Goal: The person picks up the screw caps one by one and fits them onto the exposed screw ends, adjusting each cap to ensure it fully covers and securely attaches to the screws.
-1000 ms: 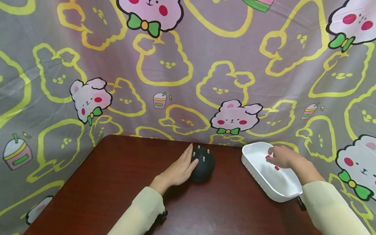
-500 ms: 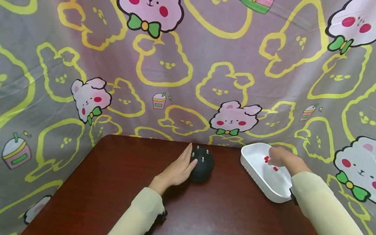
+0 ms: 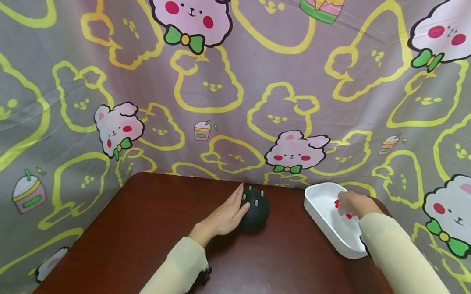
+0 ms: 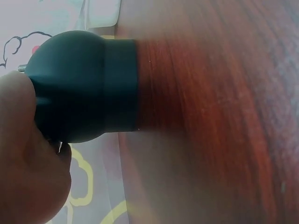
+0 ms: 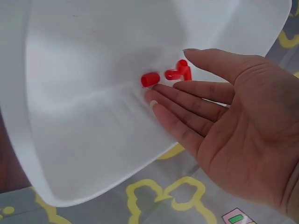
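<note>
A black rounded object (image 3: 254, 212) with small metal pins on top stands on the dark wooden table (image 3: 145, 230). My left hand (image 3: 226, 214) rests flat against its left side, fingers straight; the left wrist view shows the black object (image 4: 84, 88) close up against the palm. At the right sits a white oval tray (image 3: 327, 221) holding small red caps (image 3: 337, 204). My right hand (image 3: 355, 204) reaches into the white tray (image 5: 93, 116) with straight fingers (image 5: 187, 105), their tips next to the red caps (image 5: 166, 76). It holds nothing.
A grey cloth printed with pink bunnies and yellow outlines (image 3: 238, 85) hangs behind and around the table. The tray lies near the table's back right corner. Bare tabletop stretches to the left of the black object and toward me.
My right hand has drawn slightly back toward me inside the tray. The head view has tilted up a little. The left hand stays against the black object.
</note>
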The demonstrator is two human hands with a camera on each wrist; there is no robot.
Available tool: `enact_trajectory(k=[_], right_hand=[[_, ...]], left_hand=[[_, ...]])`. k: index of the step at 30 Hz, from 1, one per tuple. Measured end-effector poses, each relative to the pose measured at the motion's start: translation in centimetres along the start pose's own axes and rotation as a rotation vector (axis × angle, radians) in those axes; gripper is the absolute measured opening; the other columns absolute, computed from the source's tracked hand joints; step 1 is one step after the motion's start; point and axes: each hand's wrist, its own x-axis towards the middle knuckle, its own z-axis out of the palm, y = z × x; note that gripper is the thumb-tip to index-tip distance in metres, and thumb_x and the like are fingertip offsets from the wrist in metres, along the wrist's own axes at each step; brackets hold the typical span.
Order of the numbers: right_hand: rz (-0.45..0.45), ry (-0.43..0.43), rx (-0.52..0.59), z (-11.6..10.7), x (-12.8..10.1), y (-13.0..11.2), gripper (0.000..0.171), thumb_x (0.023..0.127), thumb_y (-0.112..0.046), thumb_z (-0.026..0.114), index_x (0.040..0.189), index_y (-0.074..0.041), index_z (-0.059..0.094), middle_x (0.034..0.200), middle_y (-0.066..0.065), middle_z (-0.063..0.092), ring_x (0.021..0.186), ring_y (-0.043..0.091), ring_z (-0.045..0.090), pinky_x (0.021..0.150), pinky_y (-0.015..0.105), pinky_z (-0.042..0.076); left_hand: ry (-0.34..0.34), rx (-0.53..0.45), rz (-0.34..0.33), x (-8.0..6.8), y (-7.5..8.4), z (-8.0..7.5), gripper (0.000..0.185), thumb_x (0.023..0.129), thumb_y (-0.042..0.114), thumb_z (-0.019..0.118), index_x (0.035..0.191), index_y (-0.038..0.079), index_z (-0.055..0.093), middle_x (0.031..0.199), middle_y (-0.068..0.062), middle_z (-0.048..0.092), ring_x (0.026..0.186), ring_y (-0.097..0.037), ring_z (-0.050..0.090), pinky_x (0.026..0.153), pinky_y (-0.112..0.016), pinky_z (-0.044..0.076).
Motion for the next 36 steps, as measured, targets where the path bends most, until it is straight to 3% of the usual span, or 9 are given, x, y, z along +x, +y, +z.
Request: enact_trajectory(k=[6, 14, 25, 36], right_hand=[[-0.020, 0.001, 0.001, 0.3, 0.3, 0.1, 0.016, 0.087, 0.000, 0.066, 0.099, 0.003, 0.055, 0.078, 0.011, 0.052, 0.069, 0.023, 0.054, 0.063, 0.033, 0.042], [-0.015, -0.024, 0.031, 0.4, 0.2, -0.1, 0.015, 0.083, 0.007, 0.063, 0.093, 0.001, 0.054, 0.080, 0.012, 0.051, 0.068, 0.022, 0.049, 0.060, 0.029, 0.040], [-0.085, -0.067, -0.066, 1.0, 0.5, -0.5, 0.007, 0.084, 0.003, 0.070, 0.080, -0.001, 0.065, 0.071, 0.010, 0.069, 0.064, 0.021, 0.067, 0.061, 0.030, 0.052], [-0.115, -0.097, -0.120, 1.2, 0.0, -1.5, 0.010, 0.081, 0.001, 0.072, 0.073, -0.005, 0.071, 0.069, 0.009, 0.072, 0.065, 0.019, 0.068, 0.059, 0.029, 0.051]], left_hand=[[0.000, 0.009, 0.000, 0.0, -0.1, 0.0, 0.075, 0.110, 0.052, 0.028, 0.165, 0.010, -0.003, 0.173, -0.005, -0.002, 0.157, -0.019, 0.006, 0.125, -0.042, 0.018], [0.004, 0.013, 0.004, -0.1, -0.2, 0.0, 0.076, 0.110, 0.053, 0.028, 0.165, 0.010, -0.003, 0.173, -0.005, -0.002, 0.157, -0.019, 0.006, 0.125, -0.041, 0.018], [0.000, 0.018, 0.015, 0.0, 0.1, 0.1, 0.077, 0.110, 0.052, 0.028, 0.165, 0.006, -0.001, 0.173, -0.008, -0.001, 0.158, -0.020, 0.006, 0.125, -0.042, 0.018], [0.009, 0.032, 0.007, -0.1, 0.2, 0.1, 0.076, 0.111, 0.050, 0.029, 0.165, 0.006, 0.000, 0.173, -0.008, -0.001, 0.158, -0.021, 0.008, 0.125, -0.042, 0.019]])
